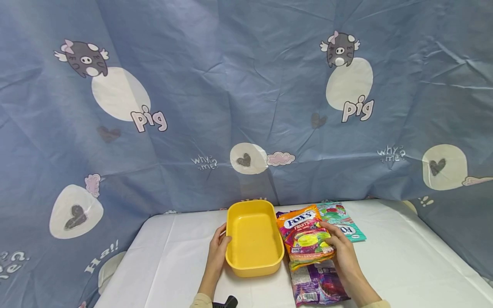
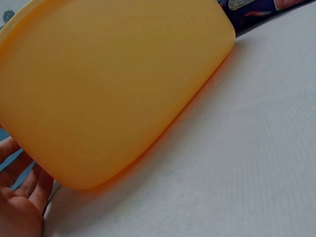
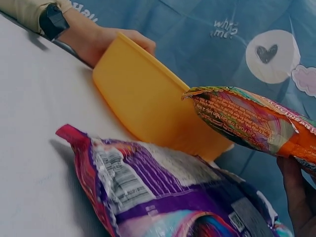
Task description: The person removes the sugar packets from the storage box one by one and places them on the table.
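Observation:
A yellow plastic container (image 1: 254, 239) stands on the white table, its inside bare. My left hand (image 1: 218, 249) grips its left side, thumb at the rim and fingers along the outer wall. In the left wrist view that hand (image 2: 22, 202) shows at the container's corner. My right hand (image 1: 343, 248) holds an orange bag of Fox's fruit candy (image 1: 306, 239) by its right edge, just right of the container. Seen from the right wrist, the candy bag (image 3: 247, 118) is raised above a purple bag (image 3: 163, 187).
The purple bag (image 1: 319, 286) lies on the white table (image 1: 404, 256) below the candy bag. A teal Fox's bag (image 1: 340, 218) lies behind my right hand, with a bit of another purple packet (image 1: 281, 213) beside it. A blue printed curtain (image 1: 246, 107) hangs at the table's back.

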Motion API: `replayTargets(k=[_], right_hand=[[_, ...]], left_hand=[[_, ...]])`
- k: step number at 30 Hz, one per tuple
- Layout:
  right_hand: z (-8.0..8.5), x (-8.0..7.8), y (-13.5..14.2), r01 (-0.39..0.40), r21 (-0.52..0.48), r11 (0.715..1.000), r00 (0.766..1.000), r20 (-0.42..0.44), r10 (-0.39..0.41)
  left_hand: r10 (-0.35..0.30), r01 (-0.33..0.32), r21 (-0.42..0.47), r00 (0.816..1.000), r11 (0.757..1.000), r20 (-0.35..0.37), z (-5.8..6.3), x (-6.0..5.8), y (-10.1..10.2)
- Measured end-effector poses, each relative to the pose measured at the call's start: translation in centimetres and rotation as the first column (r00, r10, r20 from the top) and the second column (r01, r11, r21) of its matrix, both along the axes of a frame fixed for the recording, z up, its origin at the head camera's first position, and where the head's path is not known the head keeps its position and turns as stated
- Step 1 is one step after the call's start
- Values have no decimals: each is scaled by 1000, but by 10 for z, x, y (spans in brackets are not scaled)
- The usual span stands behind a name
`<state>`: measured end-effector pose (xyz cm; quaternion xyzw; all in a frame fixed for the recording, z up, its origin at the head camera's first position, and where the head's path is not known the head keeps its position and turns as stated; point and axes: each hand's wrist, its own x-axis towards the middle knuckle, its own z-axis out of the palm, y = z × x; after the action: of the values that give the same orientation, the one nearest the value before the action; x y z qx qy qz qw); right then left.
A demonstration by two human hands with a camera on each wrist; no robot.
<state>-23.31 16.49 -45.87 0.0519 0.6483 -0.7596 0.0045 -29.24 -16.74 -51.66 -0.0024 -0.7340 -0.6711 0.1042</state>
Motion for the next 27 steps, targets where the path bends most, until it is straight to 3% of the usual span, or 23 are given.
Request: replayTargets(k=[12,27], right_hand=[[-5,1,22,37,60,997,999,7,-38],[-14,7,50,76,49,996,997,16,-77]], left_hand=[[4,-4,6,1000,1000,11,-1,0,0],[-30,29,15,998,999,55,0,-2,-3]])
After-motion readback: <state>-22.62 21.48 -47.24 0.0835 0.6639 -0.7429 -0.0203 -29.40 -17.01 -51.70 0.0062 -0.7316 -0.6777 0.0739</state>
